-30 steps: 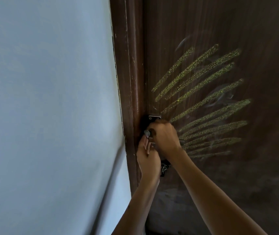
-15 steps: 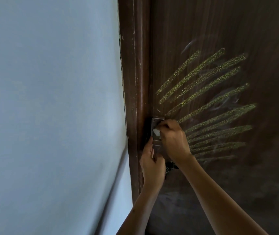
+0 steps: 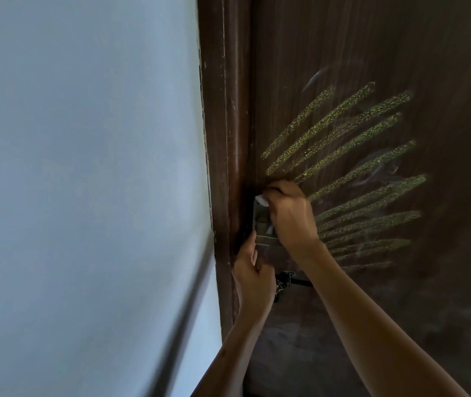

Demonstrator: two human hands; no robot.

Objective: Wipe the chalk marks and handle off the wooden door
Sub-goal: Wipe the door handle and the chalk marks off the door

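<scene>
Your right hand (image 3: 291,216) is up against the wooden door (image 3: 371,53), fingers (image 3: 278,190) curled tight around a small whitish wad of cloth (image 3: 261,200). Only a corner of the wad pokes out on the thumb side, so I can't tell what kind of cloth it is. It's pressed on the top corner of the metal handle plate (image 3: 261,224), which sits just under those fingers, right at the door's edge.

Your left hand (image 3: 253,275) is below the right one, touching the lower part of the plate. Fingers (image 3: 250,243) loosely bent, one fingertip reaching up along the plate's left edge. Can't tell if it's gripping anything, since the palm faces away. The lever itself is hidden behind the hands. A bit of dark metal hardware (image 3: 284,280) shows just right of the left-hand fingers, under the right wrist.

The chalk marks (image 3: 351,173) are yellow-green diagonal strokes fanning up and out to the right of the right-hand fingers; nearest stroke ends start right at the knuckles. Some faint whitish smears sit among them.

Door frame (image 3: 228,138) runs just left of both hands, pale blue wall (image 3: 85,167) further left.
</scene>
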